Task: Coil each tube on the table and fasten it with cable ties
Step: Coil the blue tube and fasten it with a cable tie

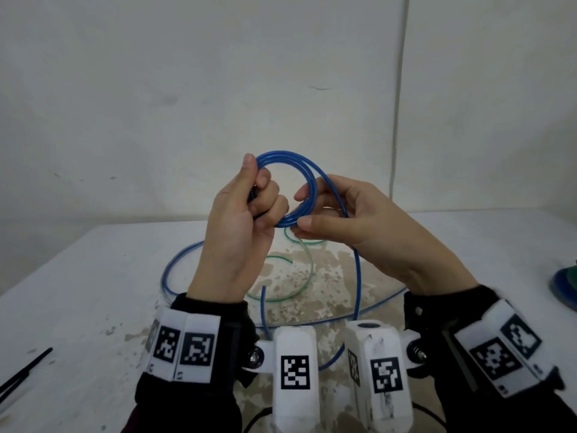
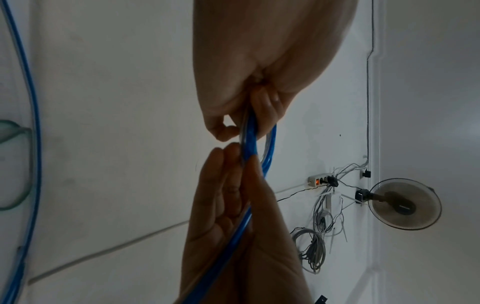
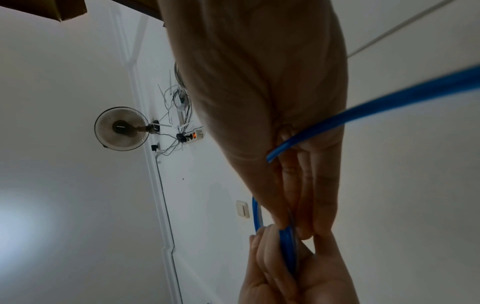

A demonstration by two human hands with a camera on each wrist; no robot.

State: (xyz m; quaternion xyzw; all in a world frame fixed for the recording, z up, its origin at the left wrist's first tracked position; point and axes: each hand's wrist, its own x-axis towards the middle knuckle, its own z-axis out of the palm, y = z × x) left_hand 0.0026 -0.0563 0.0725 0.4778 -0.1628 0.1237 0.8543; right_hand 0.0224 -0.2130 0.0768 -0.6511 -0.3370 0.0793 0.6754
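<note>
The left hand [image 1: 240, 220] grips the blue tube [image 1: 288, 160] coil above the table [image 1: 78, 276] while the right hand [image 1: 352, 220] pinches its lower loops.

Wall-mounted fan [image 2: 405, 204], power strip with lit orange switch [image 2: 322, 180], tangled grey cables [image 2: 311, 246], light switch [image 3: 242, 208]

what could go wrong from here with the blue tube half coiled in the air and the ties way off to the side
1. The blue tube is held as loops only by the left hand and right hand; easing either grip may let the coil spring open.
2. The black cable ties lie at the table's left edge, so fetching one leaves one hand on the coil.
3. The slack trails over the green tube, which may snag or drag along.
</note>
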